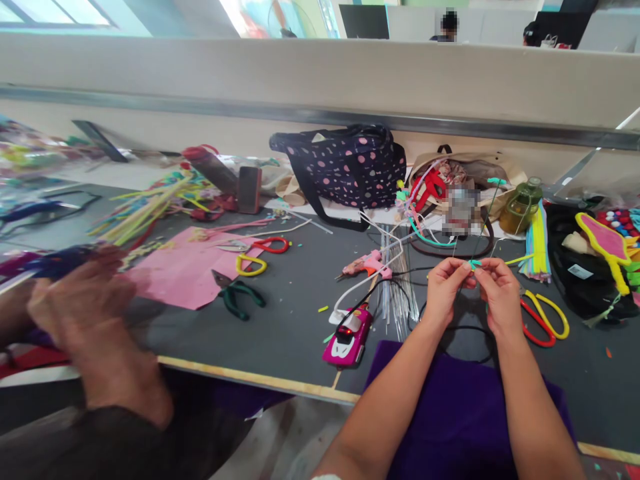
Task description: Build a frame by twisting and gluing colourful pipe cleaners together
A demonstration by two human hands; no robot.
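Observation:
Both my hands meet above the dark table (pixel 290 327), right of its middle. My left hand (pixel 444 285) and my right hand (pixel 501 292) are closed in pinches on a small teal pipe-cleaner piece on a thin wire (pixel 474 264) between their fingertips. The wire rises from the pinch toward the back. A purple cloth (pixel 460 407) lies under my forearms. A pink glue gun (pixel 367 265) and a bundle of thin wires (pixel 397 293) lie just left of my hands.
Another person's hands (pixel 85 313) work at the left, blurred. Red-and-yellow scissors (pixel 543 319) lie by my right hand, other scissors (pixel 260 257) and green pliers (pixel 235 293) near pink paper (pixel 185 270). A dotted bag (pixel 345 167), a green jar (pixel 523 203) and pipe cleaners (pixel 145 210) stand behind.

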